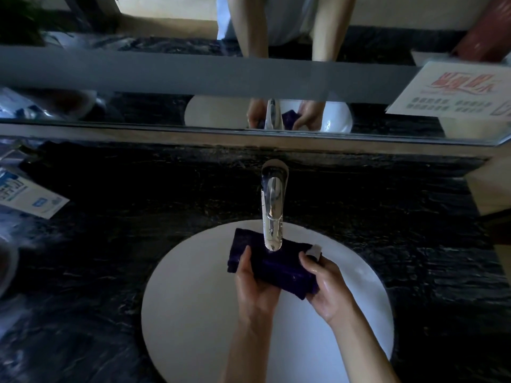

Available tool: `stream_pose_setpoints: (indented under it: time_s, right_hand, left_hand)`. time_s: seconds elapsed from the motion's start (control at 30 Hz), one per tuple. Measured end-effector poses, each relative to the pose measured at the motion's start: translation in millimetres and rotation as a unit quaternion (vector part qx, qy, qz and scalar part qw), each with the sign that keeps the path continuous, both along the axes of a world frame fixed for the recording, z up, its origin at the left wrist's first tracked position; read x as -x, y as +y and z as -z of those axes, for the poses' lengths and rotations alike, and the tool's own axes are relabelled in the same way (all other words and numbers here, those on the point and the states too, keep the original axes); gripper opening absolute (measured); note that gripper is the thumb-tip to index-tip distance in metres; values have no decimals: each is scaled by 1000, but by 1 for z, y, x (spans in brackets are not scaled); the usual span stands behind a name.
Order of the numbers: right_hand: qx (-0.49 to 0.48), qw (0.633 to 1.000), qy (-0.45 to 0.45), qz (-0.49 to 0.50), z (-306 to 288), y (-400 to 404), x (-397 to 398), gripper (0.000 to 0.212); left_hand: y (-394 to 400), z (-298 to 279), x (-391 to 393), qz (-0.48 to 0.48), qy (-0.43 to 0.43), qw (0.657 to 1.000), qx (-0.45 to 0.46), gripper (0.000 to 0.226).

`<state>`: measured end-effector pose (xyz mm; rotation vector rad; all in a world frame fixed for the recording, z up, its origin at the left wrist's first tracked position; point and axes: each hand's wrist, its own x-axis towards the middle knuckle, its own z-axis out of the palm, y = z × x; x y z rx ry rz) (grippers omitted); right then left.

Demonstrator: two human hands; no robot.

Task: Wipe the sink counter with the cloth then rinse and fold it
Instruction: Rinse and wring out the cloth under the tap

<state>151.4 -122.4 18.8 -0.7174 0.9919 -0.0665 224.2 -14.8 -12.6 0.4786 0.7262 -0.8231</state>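
Head view, looking down: you hold the dark purple cloth [272, 262] over the white oval sink [193, 299], directly beneath the spout of the chrome faucet [272, 214]. The cloth is bunched into a thick folded wad, and its far edge lies just behind the spout tip. Your left hand [255, 286] grips the cloth's left part, thumb on top and fingers curled beneath. Your right hand [327, 286] grips the right end, thumb pressed on the upper face and fingers wrapped under; the skin of this hand shines wet. A small pale tag [314, 251] sticks up at the cloth's right corner, just beyond your right thumb. Whether water runs from the spout cannot be told. The sink is set in a black veined counter [110, 244]. A white and blue packet [30, 199] lies on the counter at far left. A mirror [166, 111] behind the faucet reflects both hands and the cloth. A printed card [453, 92] stands at upper right.
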Motion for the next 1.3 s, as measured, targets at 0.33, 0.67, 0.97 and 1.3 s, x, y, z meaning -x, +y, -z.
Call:
stream_pose_setpoints:
  time_s: [0.33,0.67,0.97,1.3]
  right_hand:
    - [155,987,43,3,4,8,6,13]
    - [406,885,205,-97,-12,6,-4,15]
    - [323,938,-15,-122,-112,25,-68,37]
    - [245,964,-23,-102,-103,21,-73,30]
  left_hand:
    - [9,-1,4,5,-64,998,19,57]
    - [4,-9,7,-39,19,999,1,45]
    - [-5,-21,7,-17,2,1000,-14,47]
    - [-7,-25,4,-8,-33,999,15,51]
